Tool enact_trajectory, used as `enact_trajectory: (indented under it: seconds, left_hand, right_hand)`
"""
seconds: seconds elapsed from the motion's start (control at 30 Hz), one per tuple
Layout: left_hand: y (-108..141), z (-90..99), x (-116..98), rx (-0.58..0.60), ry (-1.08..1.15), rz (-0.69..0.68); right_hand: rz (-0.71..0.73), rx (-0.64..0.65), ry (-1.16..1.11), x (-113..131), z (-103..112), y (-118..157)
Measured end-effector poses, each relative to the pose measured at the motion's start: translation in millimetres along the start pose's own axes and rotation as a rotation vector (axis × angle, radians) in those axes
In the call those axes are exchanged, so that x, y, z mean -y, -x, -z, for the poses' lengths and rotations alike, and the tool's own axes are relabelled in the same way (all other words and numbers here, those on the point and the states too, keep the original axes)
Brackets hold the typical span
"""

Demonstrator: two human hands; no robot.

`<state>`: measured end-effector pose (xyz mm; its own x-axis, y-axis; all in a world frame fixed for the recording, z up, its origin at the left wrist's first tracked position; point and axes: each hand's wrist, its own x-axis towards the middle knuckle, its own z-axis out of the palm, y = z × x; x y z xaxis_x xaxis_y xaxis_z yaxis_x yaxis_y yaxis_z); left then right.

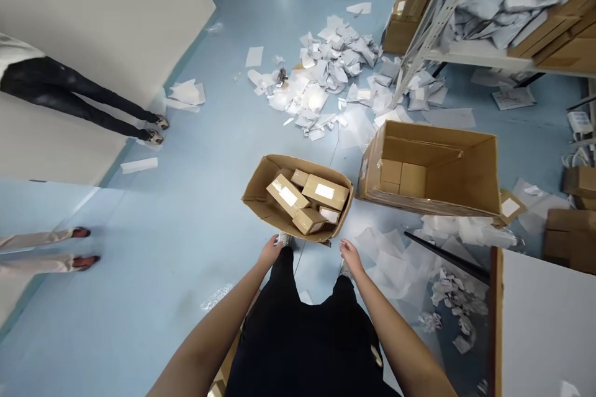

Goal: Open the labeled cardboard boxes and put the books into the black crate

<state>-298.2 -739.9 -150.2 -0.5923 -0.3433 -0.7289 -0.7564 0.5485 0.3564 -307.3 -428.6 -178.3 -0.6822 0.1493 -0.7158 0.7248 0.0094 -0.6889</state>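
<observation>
A low open cardboard carton (272,183) lies tilted on the floor in front of me, holding several small brown boxes (302,198) with white labels. My left hand (270,252) hangs at the carton's near edge, fingers loosely apart and holding nothing. My right hand (350,256) is a little to the right of that edge, also holding nothing. It does not appear to touch the carton. A larger open carton (459,177) lies on its side to the right, with small brown boxes (400,178) inside.
Crumpled white packing paper (321,74) covers the floor ahead, with more at the lower right (395,260). Two people stand at the left: dark trousers (69,96), pale trousers (37,247). A shelf (484,56) holds cartons and wrapping. A black rod (442,254) slants beside a white panel (544,322).
</observation>
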Motion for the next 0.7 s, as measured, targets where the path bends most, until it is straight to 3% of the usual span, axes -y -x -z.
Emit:
enact_trajectory:
  seconds: [0.2,0.4,0.53,0.7]
  left_hand:
    - [-163,42.7,28,0.036,-0.014,-0.062]
    - [-332,76.1,60,0.004,-0.039,-0.132]
    - [-429,82.8,76,-0.047,-0.085,-0.188]
    - [-520,69.6,84,-0.040,-0.126,-0.228]
  right_hand:
    - [-0.037,-0.066,0.169,-12,-118,-87]
    - [-0.085,-0.079,0.376,-41,-227,-189]
    - [-0.123,-0.066,0.487,-68,-276,-258]
    - [-0.215,-0.093,0.524,-107,-307,-325]
